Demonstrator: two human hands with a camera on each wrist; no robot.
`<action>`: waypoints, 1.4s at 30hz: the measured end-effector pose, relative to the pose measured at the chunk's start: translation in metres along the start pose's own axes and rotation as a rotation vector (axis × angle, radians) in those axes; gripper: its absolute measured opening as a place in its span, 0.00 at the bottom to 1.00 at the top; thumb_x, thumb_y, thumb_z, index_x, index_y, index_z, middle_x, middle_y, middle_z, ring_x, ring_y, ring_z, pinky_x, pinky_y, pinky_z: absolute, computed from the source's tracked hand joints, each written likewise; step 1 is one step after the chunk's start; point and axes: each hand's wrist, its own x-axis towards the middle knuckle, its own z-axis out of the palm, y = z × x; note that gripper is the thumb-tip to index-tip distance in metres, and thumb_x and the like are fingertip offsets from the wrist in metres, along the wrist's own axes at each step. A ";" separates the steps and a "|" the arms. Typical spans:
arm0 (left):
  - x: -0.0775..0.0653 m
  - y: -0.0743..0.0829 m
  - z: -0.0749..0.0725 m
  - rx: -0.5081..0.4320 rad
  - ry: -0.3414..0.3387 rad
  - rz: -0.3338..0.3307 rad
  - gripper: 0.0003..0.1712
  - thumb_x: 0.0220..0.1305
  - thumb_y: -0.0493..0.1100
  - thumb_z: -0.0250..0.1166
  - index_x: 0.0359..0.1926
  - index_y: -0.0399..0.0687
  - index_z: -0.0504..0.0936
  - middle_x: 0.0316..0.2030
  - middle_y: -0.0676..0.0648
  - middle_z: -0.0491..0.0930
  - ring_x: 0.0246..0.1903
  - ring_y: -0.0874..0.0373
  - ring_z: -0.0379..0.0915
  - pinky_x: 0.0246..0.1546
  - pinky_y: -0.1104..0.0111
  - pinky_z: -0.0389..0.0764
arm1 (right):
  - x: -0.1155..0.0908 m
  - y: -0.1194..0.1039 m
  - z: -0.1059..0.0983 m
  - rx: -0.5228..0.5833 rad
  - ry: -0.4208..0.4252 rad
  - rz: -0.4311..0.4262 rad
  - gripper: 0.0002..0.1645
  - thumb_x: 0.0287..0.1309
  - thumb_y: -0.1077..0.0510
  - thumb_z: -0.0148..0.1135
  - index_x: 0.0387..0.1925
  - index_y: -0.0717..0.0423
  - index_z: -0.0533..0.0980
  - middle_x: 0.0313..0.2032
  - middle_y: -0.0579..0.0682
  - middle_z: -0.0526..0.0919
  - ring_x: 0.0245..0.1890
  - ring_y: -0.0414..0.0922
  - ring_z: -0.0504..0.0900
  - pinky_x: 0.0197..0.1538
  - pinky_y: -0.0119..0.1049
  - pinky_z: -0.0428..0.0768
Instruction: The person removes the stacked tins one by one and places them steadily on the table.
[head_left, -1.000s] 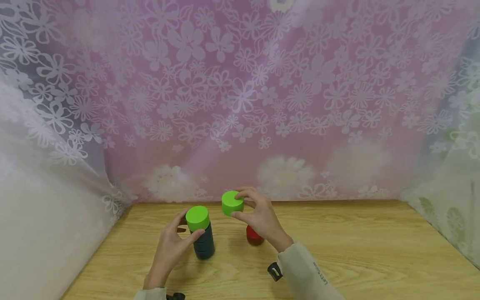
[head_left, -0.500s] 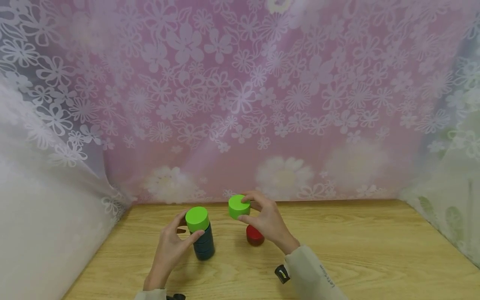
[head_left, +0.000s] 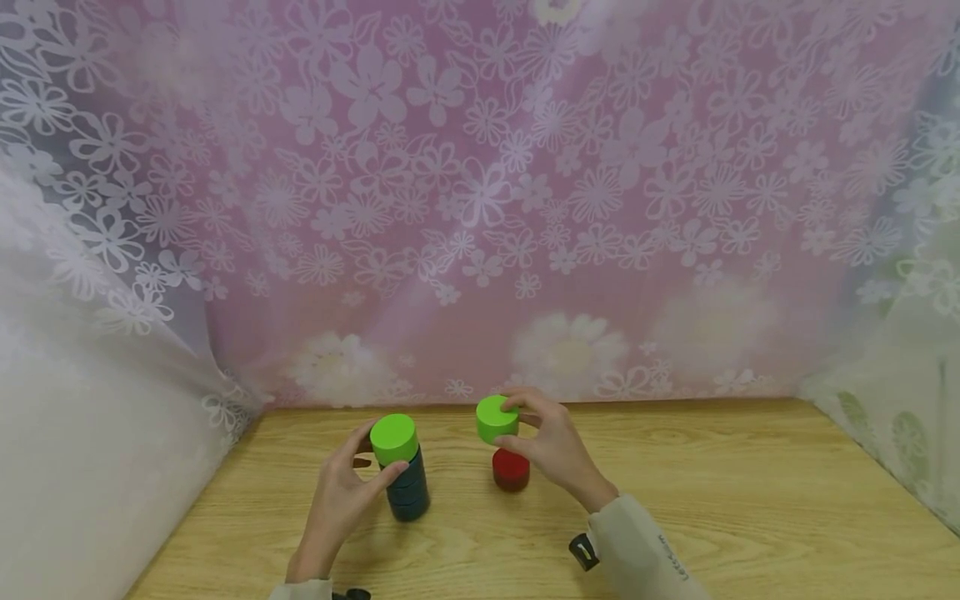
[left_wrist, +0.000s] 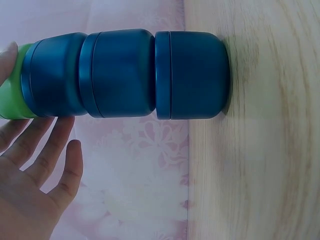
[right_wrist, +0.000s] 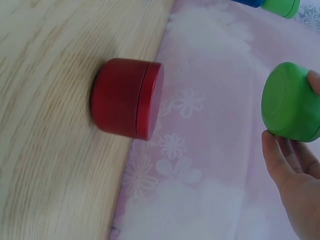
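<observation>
Three blue lidded round tins [left_wrist: 122, 72] stand stacked on the wooden table, with a green tin [head_left: 394, 437] on top. My left hand [head_left: 337, 492] grips that green tin between thumb and fingers, its fingertips reaching the upper blue tin in the left wrist view. To the right, my right hand [head_left: 553, 443] pinches a second green tin [right_wrist: 287, 105] by its sides and holds it in the air. Below it a red lidded tin [right_wrist: 122, 100] sits upright on the table; a gap shows between the two in the right wrist view.
A wooden table [head_left: 720, 492] runs beneath both hands. Flowered pink curtain [head_left: 480, 200] hangs along its back edge, and pale cloth closes in the left and right sides. Black wrist devices [head_left: 583, 551] sit by the sleeves.
My right hand has moved to the right and slightly down with its green tin, now over the red tin. The left hand and the stack have stayed in place.
</observation>
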 end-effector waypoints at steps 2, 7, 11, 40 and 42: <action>0.000 0.000 0.000 0.004 0.001 -0.002 0.37 0.53 0.36 0.80 0.63 0.35 0.76 0.47 0.43 0.84 0.43 0.49 0.80 0.41 0.51 0.83 | -0.001 0.000 -0.002 -0.002 0.003 0.000 0.21 0.46 0.76 0.77 0.43 0.65 0.80 0.55 0.63 0.80 0.57 0.60 0.79 0.56 0.44 0.82; 0.000 0.001 -0.001 -0.002 0.002 0.000 0.37 0.52 0.36 0.80 0.63 0.35 0.76 0.47 0.43 0.84 0.43 0.49 0.80 0.41 0.50 0.82 | -0.004 0.004 -0.006 -0.009 -0.002 -0.011 0.21 0.45 0.76 0.76 0.42 0.65 0.79 0.57 0.63 0.79 0.58 0.60 0.79 0.56 0.44 0.81; 0.000 0.001 -0.001 -0.009 0.003 0.010 0.36 0.53 0.36 0.80 0.62 0.35 0.77 0.47 0.43 0.84 0.43 0.49 0.80 0.40 0.48 0.82 | -0.006 0.007 -0.010 -0.021 -0.008 -0.013 0.22 0.45 0.76 0.77 0.43 0.65 0.79 0.57 0.62 0.79 0.58 0.60 0.78 0.56 0.46 0.81; 0.000 0.003 -0.002 -0.004 -0.001 0.012 0.35 0.55 0.39 0.79 0.63 0.38 0.77 0.47 0.45 0.84 0.42 0.50 0.80 0.40 0.52 0.82 | -0.013 0.022 -0.032 -0.132 -0.032 0.022 0.21 0.44 0.75 0.78 0.40 0.61 0.79 0.52 0.59 0.81 0.53 0.59 0.80 0.52 0.48 0.83; 0.000 0.004 -0.002 -0.008 -0.001 0.010 0.35 0.56 0.39 0.79 0.63 0.38 0.77 0.47 0.45 0.84 0.42 0.50 0.80 0.40 0.50 0.82 | -0.014 0.023 -0.033 -0.143 -0.034 0.030 0.21 0.44 0.75 0.78 0.39 0.60 0.79 0.51 0.59 0.81 0.52 0.58 0.80 0.52 0.49 0.84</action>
